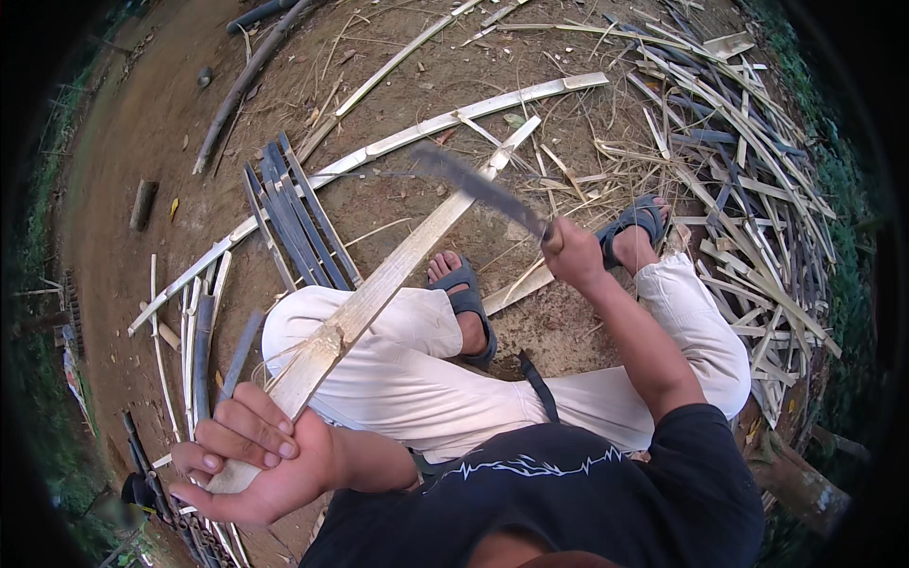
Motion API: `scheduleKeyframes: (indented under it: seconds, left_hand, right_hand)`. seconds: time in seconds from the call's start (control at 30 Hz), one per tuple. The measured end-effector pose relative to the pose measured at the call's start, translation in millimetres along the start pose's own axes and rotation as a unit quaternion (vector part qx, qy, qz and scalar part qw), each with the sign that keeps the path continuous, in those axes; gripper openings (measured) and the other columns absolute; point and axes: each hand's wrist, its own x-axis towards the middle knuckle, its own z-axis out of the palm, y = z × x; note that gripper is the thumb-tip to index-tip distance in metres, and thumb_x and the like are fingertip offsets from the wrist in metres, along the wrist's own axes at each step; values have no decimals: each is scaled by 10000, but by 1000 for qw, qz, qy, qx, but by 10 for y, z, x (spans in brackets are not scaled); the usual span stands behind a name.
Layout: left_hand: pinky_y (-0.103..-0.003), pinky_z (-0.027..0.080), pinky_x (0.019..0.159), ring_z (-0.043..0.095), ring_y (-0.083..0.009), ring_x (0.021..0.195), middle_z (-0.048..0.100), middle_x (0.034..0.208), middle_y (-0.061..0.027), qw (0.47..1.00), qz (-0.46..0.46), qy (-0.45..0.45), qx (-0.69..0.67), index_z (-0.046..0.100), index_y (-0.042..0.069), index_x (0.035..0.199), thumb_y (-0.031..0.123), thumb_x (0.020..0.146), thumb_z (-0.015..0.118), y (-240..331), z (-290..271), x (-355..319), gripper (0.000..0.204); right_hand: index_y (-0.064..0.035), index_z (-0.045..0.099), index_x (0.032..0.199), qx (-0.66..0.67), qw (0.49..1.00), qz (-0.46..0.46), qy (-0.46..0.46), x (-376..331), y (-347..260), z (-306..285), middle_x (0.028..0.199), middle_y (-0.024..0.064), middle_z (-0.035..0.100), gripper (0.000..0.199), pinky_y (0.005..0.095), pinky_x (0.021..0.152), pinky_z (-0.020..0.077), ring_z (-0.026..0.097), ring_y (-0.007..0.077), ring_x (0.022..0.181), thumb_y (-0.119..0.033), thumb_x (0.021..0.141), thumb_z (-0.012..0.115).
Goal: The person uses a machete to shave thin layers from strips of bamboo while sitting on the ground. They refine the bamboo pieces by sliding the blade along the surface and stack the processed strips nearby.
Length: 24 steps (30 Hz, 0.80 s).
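A long split bamboo strip [402, 256] slants from the lower left up to the top middle, passing over my left thigh. Its near end lies in my left hand [256, 454], fingers curled round it. A raised knot with frayed fibres shows partway along, just beyond that hand. In my right hand [576, 254] is a machete [488, 194], gripped by its handle. Its dark blade points up and left and crosses over the strip's far part; whether it touches the strip I cannot tell. The blade's tip is blurred.
Dark bamboo pieces [301, 222] lie in a bundle ahead of my left knee. A long pale bamboo length [407, 137] curves across the ground beyond. At the right, a big heap of split strips [757, 218] spreads out. My sandalled feet [464, 303] rest on bare soil.
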Motion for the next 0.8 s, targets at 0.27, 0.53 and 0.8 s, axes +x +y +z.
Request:
scheduleKeyframes:
  seconds: [0.27, 0.53, 0.8]
  left_hand:
    - [-223, 194, 340, 211, -83, 327, 269, 443, 28, 997, 31, 65, 32, 402, 145, 720, 398, 1036, 419, -92, -65, 2, 405]
    - [-211, 176, 337, 197, -78, 323, 257, 444, 30, 993, 1, 109, 45, 403, 154, 721, 399, 1030, 432, -146, -173, 14, 395]
    - [-219, 178, 340, 203, -82, 320, 252, 452, 25, 997, 17, 74, 30, 408, 142, 740, 381, 1033, 423, -39, -37, -56, 378]
  right_hand:
    - [-59, 584, 862, 56, 984, -169, 2, -139, -902, -244, 716, 151, 641, 223, 451, 622, 493, 653, 345, 661, -117, 691, 715]
    - [-43, 603, 887, -17, 994, 93, -46, 109, -7, -36, 768, 189, 673, 196, 521, 718, 526, 675, 390, 794, -187, 791, 694]
    - [-7, 612, 835, -100, 982, 152, -42, 215, 294, 197, 863, 187, 704, 184, 498, 707, 544, 691, 377, 815, -185, 838, 658]
